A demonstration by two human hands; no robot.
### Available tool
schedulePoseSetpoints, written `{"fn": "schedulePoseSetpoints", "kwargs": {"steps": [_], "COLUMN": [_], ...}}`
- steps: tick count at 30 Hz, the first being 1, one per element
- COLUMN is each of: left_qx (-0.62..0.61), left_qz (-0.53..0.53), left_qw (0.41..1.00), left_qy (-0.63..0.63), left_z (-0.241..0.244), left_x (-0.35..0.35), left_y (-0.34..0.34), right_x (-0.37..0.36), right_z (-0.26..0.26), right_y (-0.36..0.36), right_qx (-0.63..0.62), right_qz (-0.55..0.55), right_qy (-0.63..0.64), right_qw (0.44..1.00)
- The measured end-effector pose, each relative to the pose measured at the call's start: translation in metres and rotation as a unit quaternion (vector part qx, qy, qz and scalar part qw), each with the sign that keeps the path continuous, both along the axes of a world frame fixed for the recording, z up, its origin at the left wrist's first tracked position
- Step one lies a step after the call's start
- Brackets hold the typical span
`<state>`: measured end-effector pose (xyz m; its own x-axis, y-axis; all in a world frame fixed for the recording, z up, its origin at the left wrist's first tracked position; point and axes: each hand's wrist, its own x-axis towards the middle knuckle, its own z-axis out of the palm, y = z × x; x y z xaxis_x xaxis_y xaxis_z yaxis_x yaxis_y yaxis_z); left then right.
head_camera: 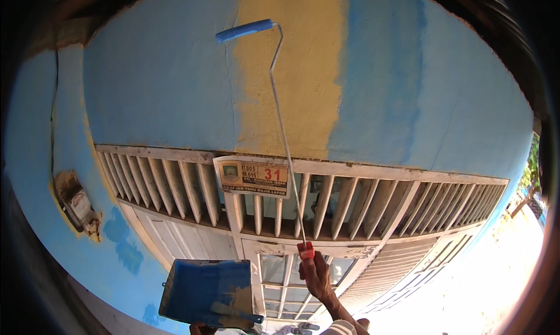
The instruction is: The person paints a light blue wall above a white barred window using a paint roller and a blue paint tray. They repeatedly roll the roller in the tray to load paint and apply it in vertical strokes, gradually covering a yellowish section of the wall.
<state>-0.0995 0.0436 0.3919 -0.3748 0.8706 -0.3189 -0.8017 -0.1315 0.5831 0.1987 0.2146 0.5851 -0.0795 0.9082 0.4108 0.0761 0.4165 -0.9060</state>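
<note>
My right hand is closed round the red handle of a long-framed paint roller. Its blue roller sleeve is near the top, over the left edge of an ochre strip on the blue wall; whether it touches the wall cannot be told. Low at the left, my left hand holds the bottom edge of a paint tray with blue paint inside. A paint brush lies in the tray. Fresh, darker blue paint covers a band right of the ochre strip.
White wooden vent slats run beneath the painted wall, above doors and windows. A printed sign hangs on them. An electricity meter with a cable is on the left wall. Sandals lie on the floor below.
</note>
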Motion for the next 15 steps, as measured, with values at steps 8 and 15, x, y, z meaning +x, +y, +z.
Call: {"fn": "schedulePoseSetpoints", "kwargs": {"steps": [8, 15], "left_qx": [-0.015, 0.014], "left_qz": [-0.014, -0.03], "left_qw": [0.999, 0.998], "left_qy": [-0.042, -0.049], "left_z": [-0.024, -0.03], "left_x": [-0.045, -0.062], "left_y": [-0.012, -0.021], "right_x": [-0.042, -0.088], "right_z": [0.086, 0.148], "right_y": [0.047, 0.089], "right_qx": [0.081, 0.176], "right_qz": [-0.052, -0.092], "right_qy": [0.05, 0.059], "right_qw": [0.994, 0.978]}}
